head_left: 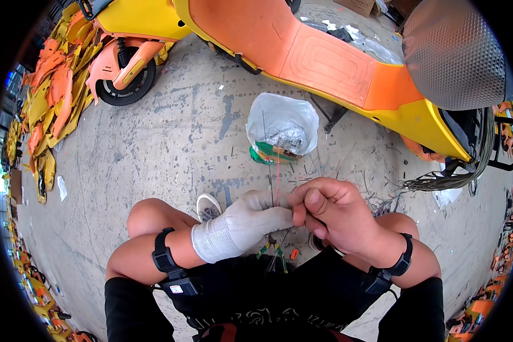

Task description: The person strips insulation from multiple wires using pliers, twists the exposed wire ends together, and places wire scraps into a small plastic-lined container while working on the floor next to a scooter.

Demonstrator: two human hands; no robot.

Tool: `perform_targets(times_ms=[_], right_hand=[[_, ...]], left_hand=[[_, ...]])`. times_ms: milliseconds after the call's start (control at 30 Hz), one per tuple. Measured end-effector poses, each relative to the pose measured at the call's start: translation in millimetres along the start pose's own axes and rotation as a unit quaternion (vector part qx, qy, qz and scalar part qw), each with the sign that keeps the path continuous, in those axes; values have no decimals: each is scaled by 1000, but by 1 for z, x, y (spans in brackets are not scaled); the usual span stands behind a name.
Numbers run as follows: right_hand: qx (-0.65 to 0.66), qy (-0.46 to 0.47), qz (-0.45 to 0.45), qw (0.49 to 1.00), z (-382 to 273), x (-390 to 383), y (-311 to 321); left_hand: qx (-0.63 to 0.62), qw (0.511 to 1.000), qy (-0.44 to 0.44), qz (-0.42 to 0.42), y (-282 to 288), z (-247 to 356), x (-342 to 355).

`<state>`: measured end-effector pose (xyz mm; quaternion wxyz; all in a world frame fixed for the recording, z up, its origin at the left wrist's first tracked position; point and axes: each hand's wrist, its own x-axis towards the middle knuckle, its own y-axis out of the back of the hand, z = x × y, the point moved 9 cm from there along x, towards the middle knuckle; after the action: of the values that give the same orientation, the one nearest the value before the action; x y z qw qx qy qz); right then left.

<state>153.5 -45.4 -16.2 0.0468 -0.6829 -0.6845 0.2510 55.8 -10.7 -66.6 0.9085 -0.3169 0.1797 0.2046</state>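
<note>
My left hand (242,222) wears a pale grey-white glove. Its thumb and fingers are pinched together on a thin red wire (277,179) and a thin dark wire (266,137), which both stand up out of the grip toward the white bag. My bare right hand (345,216) touches the gloved fingertips, its own fingers curled and closed. Whatever it pinches is too small or hidden to make out. Beneath the hands, pliers with green and yellow handles (277,253) show partly, beside a small orange piece (294,253).
An open white bag (256,122) with scraps inside stands ahead. Behind it, a yellow and orange scooter (330,68) spans the view, a bundle of grey wires (479,154) hanging at its right end. Orange and yellow panels (60,85) are heaped at left. Wire offcuts litter the floor.
</note>
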Motion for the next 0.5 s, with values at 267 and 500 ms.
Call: perform_targets(times_ms=[267,500], right_hand=[[-35,-35,13,999,1,-4,-3],[-58,-39,8,998,-1,-7,-3]], left_hand=[[123,992,28,10,-8,19,-9],[93,995,29,-11,-12,17,-10]])
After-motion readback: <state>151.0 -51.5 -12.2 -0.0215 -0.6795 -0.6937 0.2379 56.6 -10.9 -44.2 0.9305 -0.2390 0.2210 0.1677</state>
